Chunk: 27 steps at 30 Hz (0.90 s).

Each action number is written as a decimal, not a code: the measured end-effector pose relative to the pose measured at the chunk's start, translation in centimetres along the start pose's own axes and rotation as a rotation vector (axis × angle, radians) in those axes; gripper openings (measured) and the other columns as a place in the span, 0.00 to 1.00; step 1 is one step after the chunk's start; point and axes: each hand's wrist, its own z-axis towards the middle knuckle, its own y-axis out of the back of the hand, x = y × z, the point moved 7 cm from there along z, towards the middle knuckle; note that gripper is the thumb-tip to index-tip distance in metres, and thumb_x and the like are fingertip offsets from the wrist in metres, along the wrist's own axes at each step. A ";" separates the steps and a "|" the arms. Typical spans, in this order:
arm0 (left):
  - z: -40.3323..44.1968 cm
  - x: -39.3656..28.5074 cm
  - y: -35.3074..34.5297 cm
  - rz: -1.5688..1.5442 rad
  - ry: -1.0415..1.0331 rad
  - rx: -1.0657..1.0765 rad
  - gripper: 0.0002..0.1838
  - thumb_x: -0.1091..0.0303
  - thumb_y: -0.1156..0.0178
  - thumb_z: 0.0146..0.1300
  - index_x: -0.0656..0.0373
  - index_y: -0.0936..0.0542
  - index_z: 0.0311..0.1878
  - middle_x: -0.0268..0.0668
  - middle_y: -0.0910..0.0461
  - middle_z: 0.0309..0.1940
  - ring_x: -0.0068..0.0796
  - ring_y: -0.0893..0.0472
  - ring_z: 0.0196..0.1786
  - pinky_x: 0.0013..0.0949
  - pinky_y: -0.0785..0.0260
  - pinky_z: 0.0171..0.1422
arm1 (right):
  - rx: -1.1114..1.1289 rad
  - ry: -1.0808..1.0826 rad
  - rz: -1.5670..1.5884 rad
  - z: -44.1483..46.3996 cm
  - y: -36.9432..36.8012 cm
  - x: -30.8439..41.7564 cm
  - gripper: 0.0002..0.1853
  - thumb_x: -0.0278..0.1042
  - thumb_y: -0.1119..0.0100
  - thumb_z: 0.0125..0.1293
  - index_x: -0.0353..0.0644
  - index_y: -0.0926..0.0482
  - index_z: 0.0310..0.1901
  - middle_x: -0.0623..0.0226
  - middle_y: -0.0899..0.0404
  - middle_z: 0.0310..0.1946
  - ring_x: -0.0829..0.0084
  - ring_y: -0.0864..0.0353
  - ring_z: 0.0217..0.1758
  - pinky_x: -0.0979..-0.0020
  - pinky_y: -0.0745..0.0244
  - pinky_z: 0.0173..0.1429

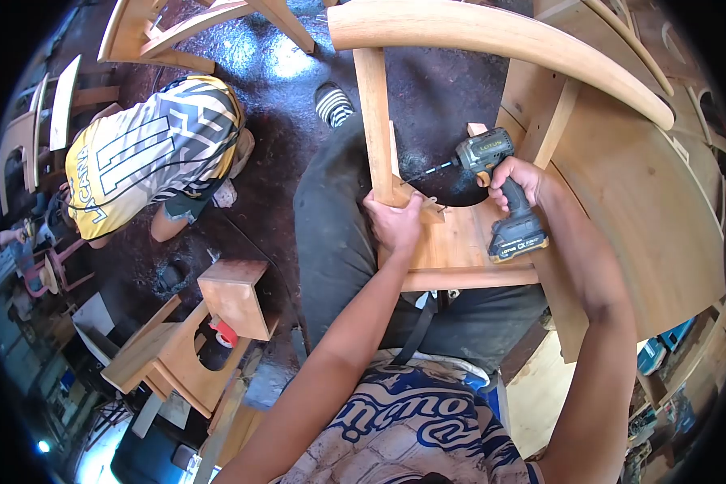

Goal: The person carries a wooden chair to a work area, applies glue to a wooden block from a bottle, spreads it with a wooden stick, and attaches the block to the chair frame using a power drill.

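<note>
My right hand (518, 184) is closed round the handle of a Lotus cordless drill (487, 150), its long bit (432, 171) pointing left. The bit's tip is close to a small wooden corner piece (407, 196) at the foot of an upright wooden leg (372, 121). My left hand (394, 222) grips that corner piece and the leg's foot, its fingers partly hidden behind the wood. A screw (432, 202) seems to stick out of the corner piece. The wooden chair frame rests across my lap, with a flat panel (468, 242) below and a curved rail (492, 32) at the top.
A large curved wooden panel (645, 210) stands on my right. Another person (157, 149) crouches at the left. Wooden chair parts (234, 298) with a red tape roll (224, 332) lie lower left. Another wooden frame (194, 32) stands at the top. Blue tools (661, 347) sit far right.
</note>
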 end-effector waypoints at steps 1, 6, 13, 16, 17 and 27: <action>-0.1 -0.1 0.1 0.007 -0.001 0.000 0.45 0.54 0.21 0.45 0.60 0.34 0.63 0.52 0.22 0.56 0.56 0.22 0.60 0.53 0.33 0.67 | 0.001 0.000 0.004 0.0 -0.1 0.0 0.14 0.30 0.39 0.53 0.41 0.21 0.43 0.68 0.24 0.21 0.73 0.27 0.19 0.65 0.27 0.29; 0.0 0.0 0.0 0.023 0.008 0.000 0.45 0.54 0.22 0.46 0.58 0.34 0.65 0.51 0.22 0.58 0.56 0.21 0.60 0.53 0.32 0.67 | 0.005 0.001 0.008 -0.1 -0.2 0.0 0.12 0.30 0.39 0.53 0.41 0.22 0.40 0.68 0.25 0.20 0.73 0.27 0.18 0.65 0.27 0.28; 0.2 0.4 -0.3 0.008 0.002 0.006 0.46 0.53 0.23 0.46 0.59 0.35 0.65 0.53 0.22 0.57 0.58 0.21 0.60 0.54 0.31 0.66 | -0.025 -0.016 -0.005 0.2 0.3 -0.1 0.13 0.31 0.39 0.51 0.41 0.22 0.39 0.69 0.25 0.19 0.73 0.27 0.17 0.64 0.27 0.27; 0.2 0.4 -0.2 0.011 0.003 0.007 0.46 0.53 0.23 0.46 0.60 0.35 0.65 0.54 0.22 0.57 0.58 0.21 0.60 0.54 0.32 0.66 | -0.008 -0.007 -0.019 0.3 0.1 0.0 0.12 0.31 0.39 0.51 0.42 0.22 0.39 0.68 0.24 0.19 0.73 0.27 0.17 0.63 0.26 0.28; 0.2 0.3 -0.2 0.020 0.002 0.006 0.46 0.53 0.23 0.46 0.60 0.35 0.65 0.55 0.22 0.57 0.58 0.21 0.60 0.54 0.32 0.66 | -0.011 -0.018 -0.029 0.2 -0.1 0.0 0.12 0.31 0.39 0.51 0.42 0.22 0.39 0.68 0.24 0.19 0.73 0.27 0.17 0.64 0.26 0.28; 0.1 0.4 -0.6 -0.019 -0.002 0.025 0.48 0.53 0.21 0.45 0.64 0.37 0.65 0.56 0.23 0.56 0.58 0.23 0.61 0.53 0.35 0.69 | -0.002 -0.041 -0.043 1.3 -0.2 -0.3 0.12 0.30 0.40 0.51 0.41 0.21 0.39 0.69 0.25 0.20 0.74 0.28 0.18 0.65 0.26 0.29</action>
